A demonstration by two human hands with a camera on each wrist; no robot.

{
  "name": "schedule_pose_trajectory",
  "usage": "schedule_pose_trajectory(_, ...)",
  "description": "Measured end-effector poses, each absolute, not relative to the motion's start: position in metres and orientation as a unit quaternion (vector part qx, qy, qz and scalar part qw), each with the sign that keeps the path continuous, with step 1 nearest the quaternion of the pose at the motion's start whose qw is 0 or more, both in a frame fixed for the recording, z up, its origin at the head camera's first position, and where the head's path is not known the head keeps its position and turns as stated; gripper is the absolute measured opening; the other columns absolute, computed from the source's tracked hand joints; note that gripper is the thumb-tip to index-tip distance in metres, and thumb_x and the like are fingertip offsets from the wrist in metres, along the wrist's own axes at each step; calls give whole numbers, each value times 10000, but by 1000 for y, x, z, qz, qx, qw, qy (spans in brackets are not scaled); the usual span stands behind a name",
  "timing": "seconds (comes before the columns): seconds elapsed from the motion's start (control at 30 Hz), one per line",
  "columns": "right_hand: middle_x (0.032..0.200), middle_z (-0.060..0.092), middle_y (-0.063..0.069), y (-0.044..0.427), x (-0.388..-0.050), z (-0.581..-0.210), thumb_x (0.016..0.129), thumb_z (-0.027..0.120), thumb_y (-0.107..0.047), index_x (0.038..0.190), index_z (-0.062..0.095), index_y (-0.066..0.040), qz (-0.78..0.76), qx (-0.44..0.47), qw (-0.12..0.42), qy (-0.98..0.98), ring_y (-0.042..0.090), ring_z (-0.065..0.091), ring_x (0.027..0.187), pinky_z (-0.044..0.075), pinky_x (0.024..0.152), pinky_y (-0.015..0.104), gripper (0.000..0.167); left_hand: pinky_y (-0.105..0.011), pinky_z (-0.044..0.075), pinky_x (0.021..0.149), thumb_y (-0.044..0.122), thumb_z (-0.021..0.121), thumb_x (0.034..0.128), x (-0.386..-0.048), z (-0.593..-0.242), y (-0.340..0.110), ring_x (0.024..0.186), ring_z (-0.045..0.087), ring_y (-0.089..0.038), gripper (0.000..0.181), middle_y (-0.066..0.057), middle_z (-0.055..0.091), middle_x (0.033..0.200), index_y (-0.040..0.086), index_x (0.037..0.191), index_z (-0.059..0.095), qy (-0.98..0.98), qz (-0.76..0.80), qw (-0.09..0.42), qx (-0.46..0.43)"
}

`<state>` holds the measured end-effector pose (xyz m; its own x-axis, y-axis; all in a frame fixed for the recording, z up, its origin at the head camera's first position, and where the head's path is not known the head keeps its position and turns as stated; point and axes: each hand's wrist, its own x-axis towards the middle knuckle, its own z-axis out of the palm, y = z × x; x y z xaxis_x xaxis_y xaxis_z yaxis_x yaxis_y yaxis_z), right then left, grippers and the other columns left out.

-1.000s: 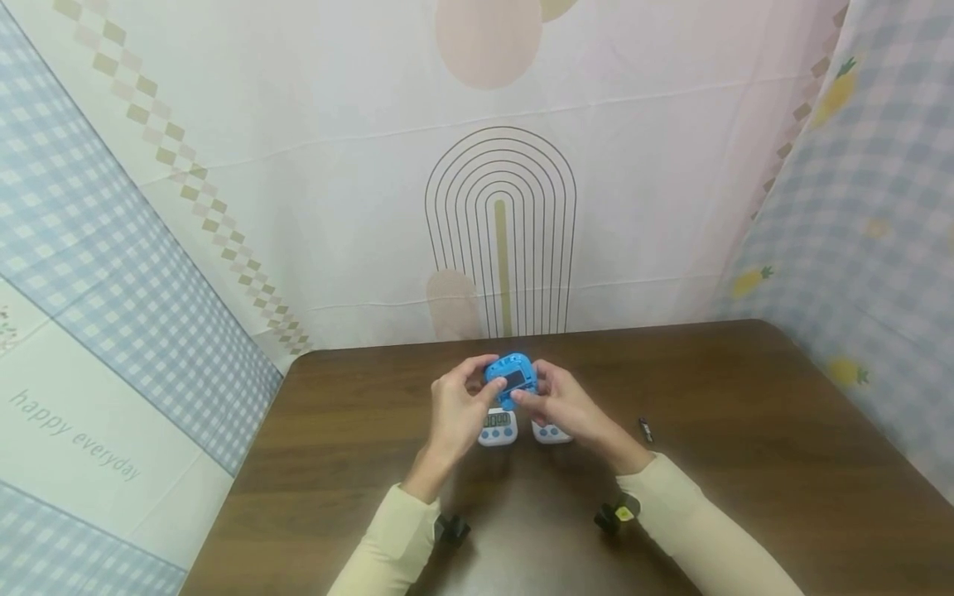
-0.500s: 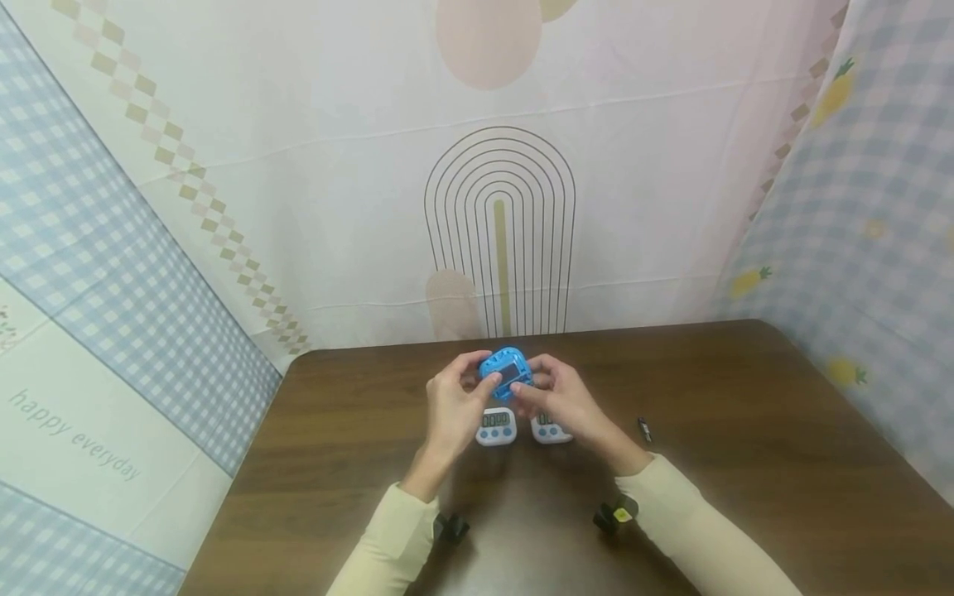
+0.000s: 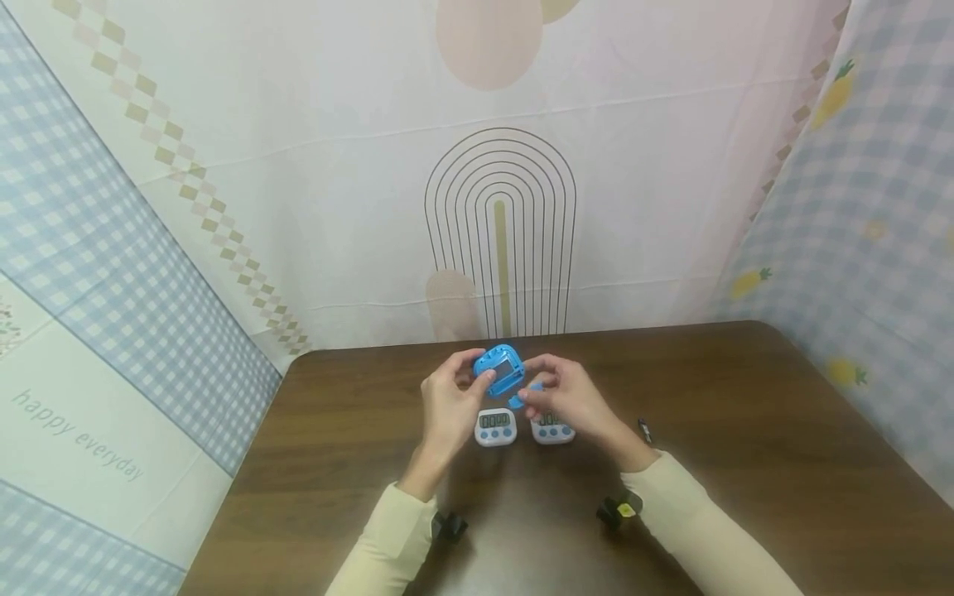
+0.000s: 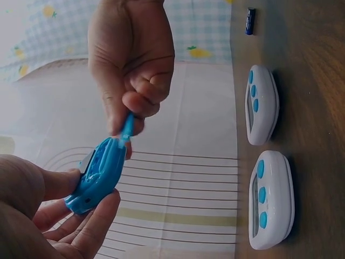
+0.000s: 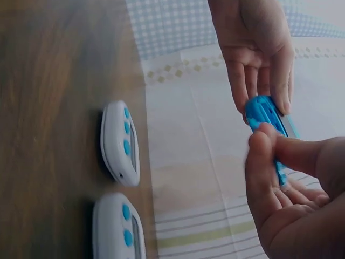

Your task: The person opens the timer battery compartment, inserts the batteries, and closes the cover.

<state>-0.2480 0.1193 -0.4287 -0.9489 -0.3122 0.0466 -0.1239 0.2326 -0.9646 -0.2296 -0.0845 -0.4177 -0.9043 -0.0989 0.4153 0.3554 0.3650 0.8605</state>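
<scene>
In the head view my left hand point(image 3: 449, 406) pinches a blue timer point(image 3: 488, 362) between thumb and fingers, above the table. Its back is turned up and shows an opened battery recess. My right hand point(image 3: 577, 404) pinches a small blue battery cover point(image 3: 516, 402) just to the right of the timer. From the left wrist, the cover point(image 4: 127, 128) appears right at the timer's point(image 4: 102, 175) edge; whether they touch I cannot tell. The right wrist view shows the cover point(image 5: 281, 175) partly hidden behind my right fingers.
Two white timers with blue buttons, the left one point(image 3: 496, 434) and the right one point(image 3: 553, 434), lie on the brown wooden table point(image 3: 335, 463) below my hands. A small dark battery point(image 3: 645, 430) lies to the right. Patterned cloth point(image 3: 358, 232) hangs behind the table.
The blue cover has come away from the timer's back and now sits in my right fingers. My left hand has moved slightly left and up with the timer, whose recess now shows.
</scene>
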Motion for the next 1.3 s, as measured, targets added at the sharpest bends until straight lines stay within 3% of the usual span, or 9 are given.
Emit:
schedule_pose_trajectory(0.1,900,763,150,120,-248,-428,979,715,-27,1280,660,55,-575,-156,80,799,259,754,729,655,757,535,318,-301,655,780,48,805,931,-229,-418,-85,902,790,-251,297,-146,794,1125,30,1222,743,-800,-559,202,-79)
schedule_pose_trajectory(0.23,890,764,132,120,-249,-427,957,713,31,1158,725,92,-528,-182,75,826,225,758,711,666,719,469,210,-312,656,791,55,805,934,-229,-417,-86,917,790,-254,297,-146,791,1137,34,1223,742,-802,-557,202,-77)
schedule_pose_trajectory(0.43,895,752,67,117,-247,-423,918,755,47,975,770,-23,-454,-210,81,862,163,753,772,661,734,360,91,-323,658,780,65,810,932,-229,-417,-86,910,788,-248,303,-143,794,1134,33,1225,744,-806,-554,198,-71)
schedule_pose_trajectory(0.67,809,711,-83,115,-242,-422,866,821,26,848,776,-118,-363,-269,54,891,121,652,796,604,806,345,152,-295,654,767,75,806,938,-228,-417,-85,909,788,-240,313,-138,794,1142,36,1241,738,-810,-550,190,-74)
schedule_pose_trajectory(0.77,766,697,-105,114,-240,-423,844,836,32,800,767,-143,-350,-279,61,892,113,627,742,586,730,310,193,-289,653,752,67,804,937,-228,-418,-85,894,787,-243,313,-150,792,1135,21,1239,737,-810,-549,192,-80)
schedule_pose_trajectory(0.93,739,688,-117,112,-239,-427,845,860,-1,773,755,-164,-333,-304,88,888,104,612,682,561,624,261,207,-287,651,740,69,808,933,-227,-418,-84,877,783,-236,308,-146,795,1120,31,1232,743,-811,-545,194,-84)
schedule_pose_trajectory(1.3,789,713,-68,105,-233,-436,843,817,76,862,784,-115,-295,-356,145,875,71,627,701,580,687,228,194,-294,652,726,49,819,916,-229,-418,-84,861,781,-251,297,-157,796,1090,26,1205,752,-806,-547,209,-90)
